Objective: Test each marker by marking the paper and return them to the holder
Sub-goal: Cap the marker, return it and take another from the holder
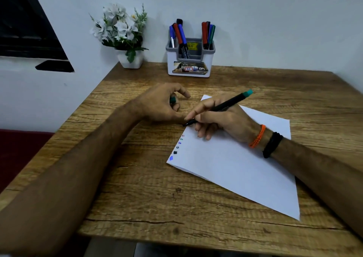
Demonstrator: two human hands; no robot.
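My right hand [218, 119] grips a black marker with a green end [225, 105], its uncapped tip down at the left edge of the white paper [245, 162]. Below the tip, several small colour marks [177, 146] run along that edge. My left hand [163, 103] rests on the table just left of the paper, with fingers curled round the green cap [172, 100]. At the back of the table, the white and grey holder [189, 60] keeps several red, blue, black and green markers upright.
The wooden table [147, 188] ends near the bottom of the view. A white pot of artificial flowers [125, 38] stands at the back left, beside the holder. The wall is right behind both. My right wrist wears an orange and a black band [265, 138].
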